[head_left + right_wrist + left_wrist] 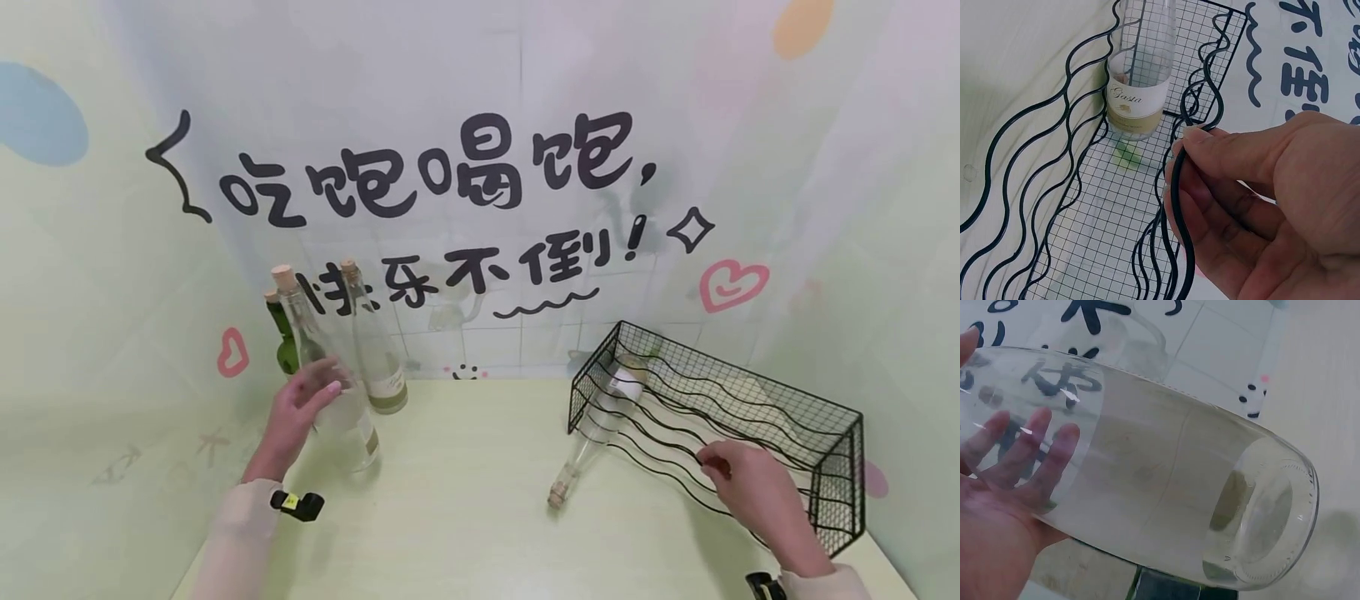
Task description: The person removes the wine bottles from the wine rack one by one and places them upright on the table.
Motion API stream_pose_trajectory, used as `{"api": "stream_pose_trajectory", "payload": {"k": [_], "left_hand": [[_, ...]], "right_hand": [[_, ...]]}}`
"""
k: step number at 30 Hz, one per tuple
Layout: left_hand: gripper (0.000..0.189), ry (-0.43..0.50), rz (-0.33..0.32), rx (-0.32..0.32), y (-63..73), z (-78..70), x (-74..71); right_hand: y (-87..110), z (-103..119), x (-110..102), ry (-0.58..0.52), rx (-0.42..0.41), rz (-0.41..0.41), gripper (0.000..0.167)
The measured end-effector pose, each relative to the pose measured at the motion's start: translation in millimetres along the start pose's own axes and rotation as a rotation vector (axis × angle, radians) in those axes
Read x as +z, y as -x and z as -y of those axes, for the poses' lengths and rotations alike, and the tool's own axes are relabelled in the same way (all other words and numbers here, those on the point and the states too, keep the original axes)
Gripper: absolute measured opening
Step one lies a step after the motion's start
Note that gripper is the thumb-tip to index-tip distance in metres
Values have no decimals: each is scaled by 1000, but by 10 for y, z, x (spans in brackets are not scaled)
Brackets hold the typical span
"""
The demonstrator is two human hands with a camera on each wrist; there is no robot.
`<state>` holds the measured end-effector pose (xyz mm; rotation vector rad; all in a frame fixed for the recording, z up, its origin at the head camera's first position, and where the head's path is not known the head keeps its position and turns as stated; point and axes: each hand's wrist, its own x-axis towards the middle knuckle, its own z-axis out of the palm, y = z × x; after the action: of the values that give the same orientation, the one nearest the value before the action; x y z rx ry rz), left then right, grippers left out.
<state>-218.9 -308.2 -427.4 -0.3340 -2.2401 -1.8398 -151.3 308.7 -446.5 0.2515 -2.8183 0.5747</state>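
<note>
My left hand grips a clear glass bottle around its body. The bottle has a cork in its neck and leans slightly, its base low over the table. In the left wrist view, fingers show through the glass. At the right, my right hand pinches a wavy wire of a black wire rack between thumb and fingers. One corked clear bottle lies in the rack's left end, neck toward the front; its label shows in the right wrist view.
Behind the held bottle stand another clear corked bottle and a green bottle, partly hidden. The pale table stretches between the bottles and the rack. A printed wall covering surrounds the back and sides.
</note>
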Motion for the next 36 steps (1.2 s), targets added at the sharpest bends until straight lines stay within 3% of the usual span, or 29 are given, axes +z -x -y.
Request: {"api": "stream_pose_trajectory", "payload": {"k": [7,12,15,27,36], "left_hand": [[47,-39,-81,-70,22,147,-146],[49,-118,-98,-111,47,249,-232],[49,-100,-114,-117,67,315,-261],[44,68,-163,-38,90,511,-266],[45,99,-151,-14,109,572,-311]], "right_hand": [[6,20,12,46,-5,-24,11],[12,39,23,61,-2,-41,11],[17,45,31,68,-2,-58,11],[22,31,61,81,4,-77,9],[32,47,43,76,21,-71,9]]}}
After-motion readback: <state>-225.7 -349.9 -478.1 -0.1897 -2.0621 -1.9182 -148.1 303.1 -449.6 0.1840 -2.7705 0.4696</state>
